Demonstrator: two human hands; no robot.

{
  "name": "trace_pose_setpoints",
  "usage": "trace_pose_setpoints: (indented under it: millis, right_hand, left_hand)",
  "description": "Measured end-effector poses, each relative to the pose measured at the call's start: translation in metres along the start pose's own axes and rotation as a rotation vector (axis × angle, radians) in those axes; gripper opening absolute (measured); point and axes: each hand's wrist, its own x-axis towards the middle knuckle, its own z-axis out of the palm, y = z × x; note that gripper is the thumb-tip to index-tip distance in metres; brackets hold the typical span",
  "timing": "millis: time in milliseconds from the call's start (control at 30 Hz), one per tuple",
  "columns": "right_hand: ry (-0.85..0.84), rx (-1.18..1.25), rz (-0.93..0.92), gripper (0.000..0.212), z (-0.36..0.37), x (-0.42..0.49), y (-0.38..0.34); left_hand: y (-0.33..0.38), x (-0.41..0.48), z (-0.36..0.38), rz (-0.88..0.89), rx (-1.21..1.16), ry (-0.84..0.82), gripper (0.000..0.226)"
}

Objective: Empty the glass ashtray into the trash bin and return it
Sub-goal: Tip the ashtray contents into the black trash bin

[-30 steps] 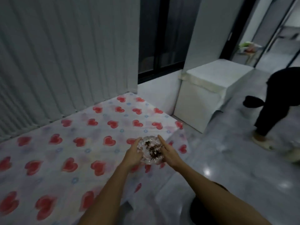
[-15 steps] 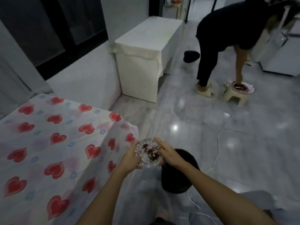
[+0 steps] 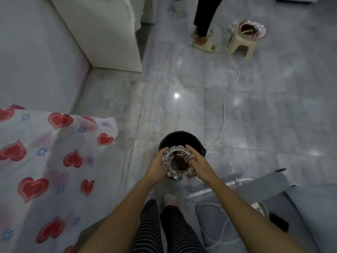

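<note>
The glass ashtray (image 3: 177, 162), cut glass with brown ash and butts inside, is held between both hands. My left hand (image 3: 156, 166) grips its left rim and my right hand (image 3: 200, 164) grips its right rim. It hangs directly above the black round trash bin (image 3: 179, 138) on the floor, covering the bin's near half. The ashtray looks tilted away from me, its contents still inside.
A table with a heart-print cloth (image 3: 45, 161) is at the left. A white cabinet (image 3: 102, 33) stands at the back. Another person's legs (image 3: 202, 24) stand beside a small stool (image 3: 243, 44) with a bowl. A white cable (image 3: 226, 106) runs across the tiled floor.
I have turned from the table and looked down. Both hands carried the ashtray off the cloth's edge to above the black bin.
</note>
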Motion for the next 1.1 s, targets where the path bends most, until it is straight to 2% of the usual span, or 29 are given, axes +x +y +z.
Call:
trace_pose_setpoints:
  millis: [167,333,500,600,733,900,1033,1100]
  right_hand:
    - [0.048,0.072,0.060,0.049,-0.002,0.013,0.023]
    - [0.121,0.150,0.119,0.041,0.009,0.052,0.050]
    - [0.185,0.192,0.159,0.048,0.021,0.101,0.095]
    - [0.211,0.218,0.180,0.043,0.025,0.128,0.125]
    - [0.228,0.243,0.223,0.044,0.030,0.170,0.165]
    - [0.239,0.244,0.270,0.040,0.030,0.207,0.205]
    - [0.219,0.223,0.368,0.038,0.027,0.229,0.226]
    - [0.219,0.196,0.424,0.038,0.024,0.238,0.232]
  left_hand:
    - [-0.020,0.031,0.012,-0.013,0.092,-0.067,0.059]
    - [-0.040,0.082,0.017,-0.072,0.080,-0.104,0.055]
    - [-0.085,0.147,0.034,-0.103,0.130,-0.095,0.055]
    - [-0.111,0.177,0.043,-0.108,0.129,-0.127,0.051]
    - [-0.152,0.222,0.058,-0.101,0.119,-0.183,0.051]
    - [-0.181,0.264,0.079,-0.147,0.143,-0.153,0.053]
    - [-0.199,0.291,0.088,-0.266,0.032,-0.198,0.050]
    - [-0.204,0.300,0.091,-0.291,0.080,-0.191,0.047]
